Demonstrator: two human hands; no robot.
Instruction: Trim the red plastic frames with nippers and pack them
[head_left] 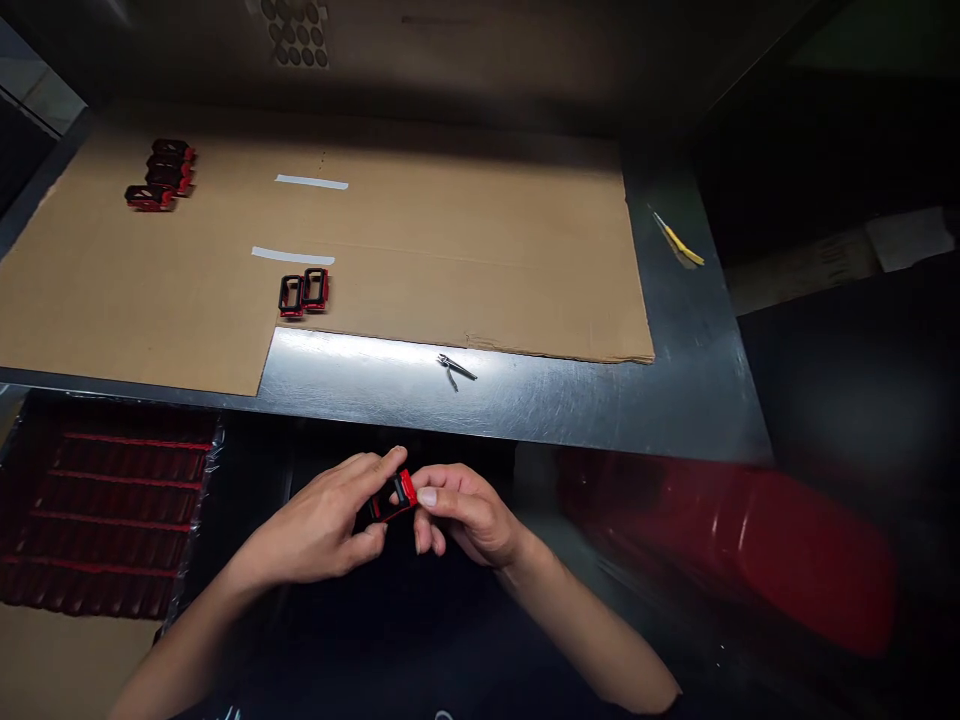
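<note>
**A:** Wide look first: a steel workbench [517,400] runs across the view, topped by a big cardboard sheet [465,280] with two strips of white tape [311,182] on it.

**B:** Nearer in, at lower left, there's a ribbed tray [112,510] with red rows under clear film. On the right, a large blurred red shape [727,550] that I can't make out.

**A:** Now to the action! Both hands are working close together in front of the bench. The left hand [319,520] pinches with thumb and fingertips, and the right hand [469,515] curls around the far end, thumb on top.

**B:** Between them, a red-and-black plastic frame [394,497], held up in the air. It looks light and fairly stiff, but it's small enough to slip, so I'd take it by the outer rim.

**A:** More like it on the cardboard: a stack of frames [161,175] far left, a pair of frames [304,293] by the tape.

**B:** Nothing blocks the hands. Off on the steel lie small metal pliers [455,368] and a yellow-handled tool [679,240].
</note>
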